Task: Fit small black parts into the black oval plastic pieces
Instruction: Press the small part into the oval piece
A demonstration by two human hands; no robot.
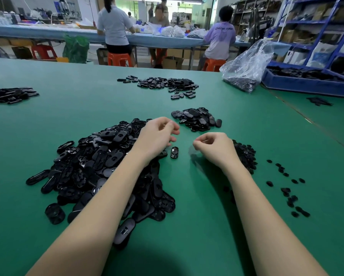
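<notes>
Left hand (pixel 157 136) hovering above the near edge of the big heap of black oval pieces (pixel 99 172), fingers loosely curled, nothing visibly held. Right hand (pixel 212 148) raised just over the green table (pixel 47 76), fingertips drawn together toward the thumb as if pinching something tiny, possibly one small part, though too small and blurred to tell. Between the two hands, lying flat on the mat, a single oval piece (pixel 174 152), open side up, touching neither hand. Behind the right hand, partly hidden by it, a mound of small black parts (pixel 244 154), with loose ones (pixel 286 188) scattered to its right. Further back, beyond the hands, a smaller pile of oval pieces (pixel 197 118); another spread (pixel 167 84) near the far middle of the table and one more (pixel 10 95) at the far left. At the far right, a clear plastic bag (pixel 246 66) holding dark parts, beside a blue tray (pixel 310 84) filled with more black pieces. In the background, people seated on orange stools (pixel 118 59) at a long bench
</notes>
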